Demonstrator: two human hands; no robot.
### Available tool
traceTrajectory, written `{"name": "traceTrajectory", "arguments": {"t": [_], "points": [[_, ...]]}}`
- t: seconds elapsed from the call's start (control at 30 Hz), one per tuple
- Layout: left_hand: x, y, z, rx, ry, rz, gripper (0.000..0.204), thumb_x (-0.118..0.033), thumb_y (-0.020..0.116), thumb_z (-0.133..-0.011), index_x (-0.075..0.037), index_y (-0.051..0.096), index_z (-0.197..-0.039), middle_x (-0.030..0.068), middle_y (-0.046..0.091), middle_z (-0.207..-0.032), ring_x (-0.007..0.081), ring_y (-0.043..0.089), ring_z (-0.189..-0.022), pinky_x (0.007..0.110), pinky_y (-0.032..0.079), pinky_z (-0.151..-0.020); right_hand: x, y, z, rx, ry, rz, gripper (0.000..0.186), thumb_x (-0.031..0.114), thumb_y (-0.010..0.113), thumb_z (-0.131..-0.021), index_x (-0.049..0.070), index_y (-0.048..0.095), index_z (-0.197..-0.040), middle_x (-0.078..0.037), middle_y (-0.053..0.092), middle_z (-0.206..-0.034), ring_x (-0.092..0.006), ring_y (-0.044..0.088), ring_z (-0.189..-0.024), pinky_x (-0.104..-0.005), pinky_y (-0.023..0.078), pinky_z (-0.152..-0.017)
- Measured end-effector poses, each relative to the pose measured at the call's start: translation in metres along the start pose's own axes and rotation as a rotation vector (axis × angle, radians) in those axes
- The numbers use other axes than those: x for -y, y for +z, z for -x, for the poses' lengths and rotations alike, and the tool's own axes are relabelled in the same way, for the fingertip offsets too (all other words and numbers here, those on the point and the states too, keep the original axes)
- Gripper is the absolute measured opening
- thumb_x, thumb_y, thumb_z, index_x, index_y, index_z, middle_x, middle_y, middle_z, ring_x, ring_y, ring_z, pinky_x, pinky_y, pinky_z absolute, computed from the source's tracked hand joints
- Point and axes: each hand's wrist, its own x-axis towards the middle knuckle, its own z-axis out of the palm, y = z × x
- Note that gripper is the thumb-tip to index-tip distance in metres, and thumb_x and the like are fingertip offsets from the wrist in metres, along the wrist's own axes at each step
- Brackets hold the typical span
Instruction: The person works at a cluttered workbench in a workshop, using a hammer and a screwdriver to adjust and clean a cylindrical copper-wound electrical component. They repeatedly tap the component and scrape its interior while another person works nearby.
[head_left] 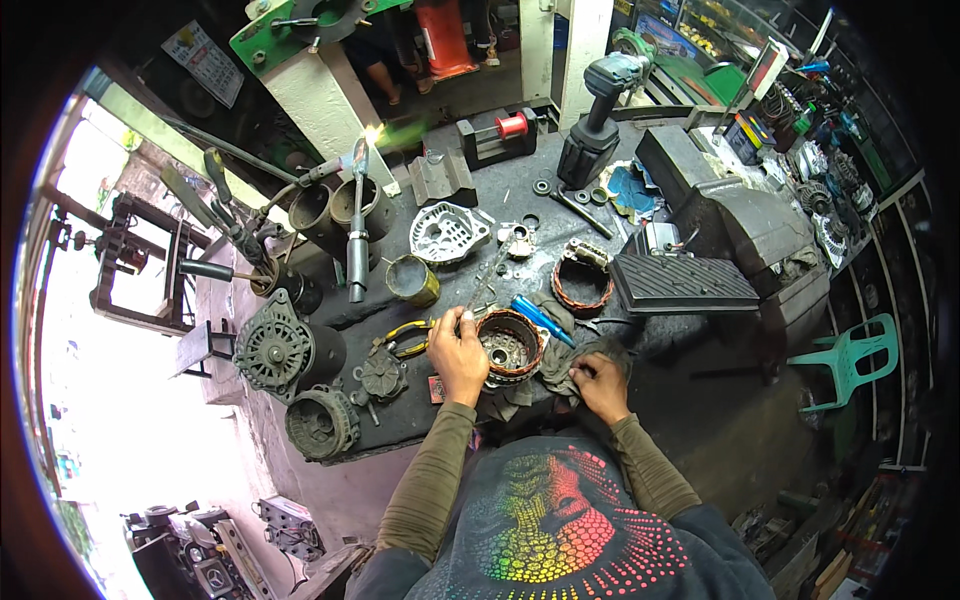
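My left hand (459,352) is closed at the left rim of an alternator stator (541,345) with copper windings. Its fingers seem to pinch something thin, which I cannot make out. Metal parts show inside the stator's ring. On the right, my right hand (599,386) has its fingers curled on a crumpled grey rag (560,371). A blue, slim, pen-shaped tool (542,321) lies slanted between the stator and the rag. Left of my left hand are yellow-and-black pliers (408,338) and a small round metal part (382,372).
A second copper-wound stator (582,287) lies beyond. An alternator (290,345), a tin can (413,281), a silver housing (447,233) and a cordless impact wrench (591,135) stand around the bench. At right are a black ribbed box (685,284) and a green chair (850,362).
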Motion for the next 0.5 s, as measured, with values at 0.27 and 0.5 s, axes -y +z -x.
{"name": "traceTrajectory", "arguments": {"t": [0.27,0.5], "points": [[-0.005,0.009,-0.007,0.0,0.008,-0.001,0.019,-0.016,0.065,-0.1,0.001,0.072,-0.106,0.0192,0.072,-0.103,0.0419,0.064,-0.1,0.051,0.048,-0.09,0.027,-0.012,-0.011,0.135,0.204,-0.029,0.018,0.017,0.076,-0.09,0.001,0.075,-0.097,-0.01,0.066,-0.081,-0.0254,0.064,-0.073,-0.0375,0.049,-0.069],[-0.012,0.016,-0.008,-0.035,0.077,-0.064,0.019,-0.017,0.064,-0.1,0.0,0.072,-0.106,0.0189,0.071,-0.103,0.0419,0.064,-0.101,0.051,0.047,-0.091,0.1,0.0,-0.081,-0.115,-0.577,0.165,0.033,0.023,0.08,-0.087,0.001,0.071,-0.11,-0.015,0.066,-0.105,-0.0357,0.069,-0.088,-0.0446,0.056,-0.078]]}}
